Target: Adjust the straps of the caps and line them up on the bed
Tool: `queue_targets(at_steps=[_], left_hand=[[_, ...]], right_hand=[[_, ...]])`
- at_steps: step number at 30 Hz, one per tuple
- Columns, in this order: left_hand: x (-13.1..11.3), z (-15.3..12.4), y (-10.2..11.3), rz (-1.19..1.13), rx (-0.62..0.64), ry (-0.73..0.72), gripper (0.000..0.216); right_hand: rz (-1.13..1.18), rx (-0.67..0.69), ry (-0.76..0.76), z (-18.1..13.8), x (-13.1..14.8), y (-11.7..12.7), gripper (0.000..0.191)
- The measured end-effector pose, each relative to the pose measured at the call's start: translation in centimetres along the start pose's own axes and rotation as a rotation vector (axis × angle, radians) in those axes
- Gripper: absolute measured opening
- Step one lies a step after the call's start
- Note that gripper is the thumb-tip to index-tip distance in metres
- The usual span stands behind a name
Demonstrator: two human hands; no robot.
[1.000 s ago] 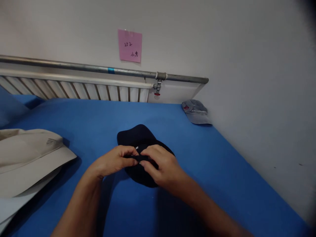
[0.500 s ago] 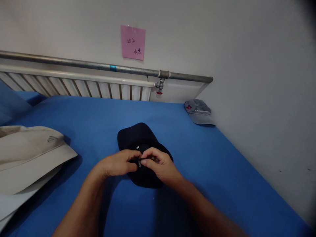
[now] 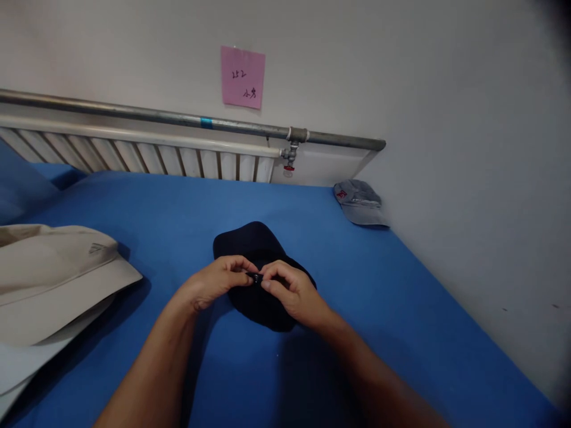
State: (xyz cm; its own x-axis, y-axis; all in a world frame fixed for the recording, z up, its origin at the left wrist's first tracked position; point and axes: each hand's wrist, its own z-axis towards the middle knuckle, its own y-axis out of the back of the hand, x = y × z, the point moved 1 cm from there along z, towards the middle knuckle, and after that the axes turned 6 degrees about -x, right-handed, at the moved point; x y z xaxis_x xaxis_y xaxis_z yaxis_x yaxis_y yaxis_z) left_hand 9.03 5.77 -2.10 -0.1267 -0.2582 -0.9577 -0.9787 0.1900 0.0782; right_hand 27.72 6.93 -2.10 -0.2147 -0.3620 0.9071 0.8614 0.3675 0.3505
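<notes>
A dark navy baseball cap rests on the blue surface, its brim pointing away to the upper left. Over its back part, my left hand pinches one end of the cap's black strap between thumb and fingers. From the other side my right hand grips the same strap close to a small shiny buckle. The fingertips of both hands are only a short gap apart. My fingers hide part of the strap and the inside of the cap.
Beige caps lie stacked at the left. A grey cap sits by the wall at the far right corner of the blue table. Behind the table run a white radiator and a metal pipe. A pink note hangs above.
Both hands have lifted slightly, bringing the strap up and away from me over the cap. The right hand has shifted a little to the right along the strap.
</notes>
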Motion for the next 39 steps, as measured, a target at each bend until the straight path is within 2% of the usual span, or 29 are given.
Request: queue_targets(at_steps=[5, 9, 11, 13, 15, 18, 21, 26, 39], left_hand=[[-0.1, 0.1, -0.2, 0.000, -0.037, -0.020, 0.023], [-0.4, 0.1, -0.6, 0.038, -0.098, -0.086, 0.020], [-0.5, 0.1, -0.7, 0.001, -0.124, -0.130, 0.019], [-0.6, 0.0, -0.7, -0.101, -0.098, -0.149, 0.021], [-0.6, -0.2, -0.6, -0.181, -0.052, -0.122, 0.021], [-0.7, -0.5, -0.7, -0.234, -0.024, -0.063, 0.020], [-0.9, -0.6, -1.0, -0.334, -0.074, 0.005, 0.020], [-1.1, -0.4, -1.5, -0.508, -0.174, 0.069, 0.026], [-1.3, -0.3, -2.2, -0.297, -0.206, -0.004, 0.026]], right_hand=[[-0.012, -0.015, 0.038, 0.0, -0.3, -0.1, 0.012], [-0.082, -0.112, 0.137, 0.0, -0.3, -0.4, 0.010], [-0.118, -0.151, 0.209, -0.1, -0.1, -0.5, 0.008], [-0.133, -0.188, 0.259, -0.2, 0.2, -0.5, 0.008], [-0.124, -0.233, 0.256, -0.2, 0.4, -0.4, 0.008], [-0.093, -0.263, 0.174, -0.2, 0.4, -0.1, 0.009], [-0.047, -0.237, 0.123, -0.1, 0.2, 0.0, 0.009], [-0.034, -0.207, 0.173, -0.1, 0.4, 0.0, 0.009], [-0.180, -0.312, 0.208, -0.4, 0.6, -0.5, 0.012]])
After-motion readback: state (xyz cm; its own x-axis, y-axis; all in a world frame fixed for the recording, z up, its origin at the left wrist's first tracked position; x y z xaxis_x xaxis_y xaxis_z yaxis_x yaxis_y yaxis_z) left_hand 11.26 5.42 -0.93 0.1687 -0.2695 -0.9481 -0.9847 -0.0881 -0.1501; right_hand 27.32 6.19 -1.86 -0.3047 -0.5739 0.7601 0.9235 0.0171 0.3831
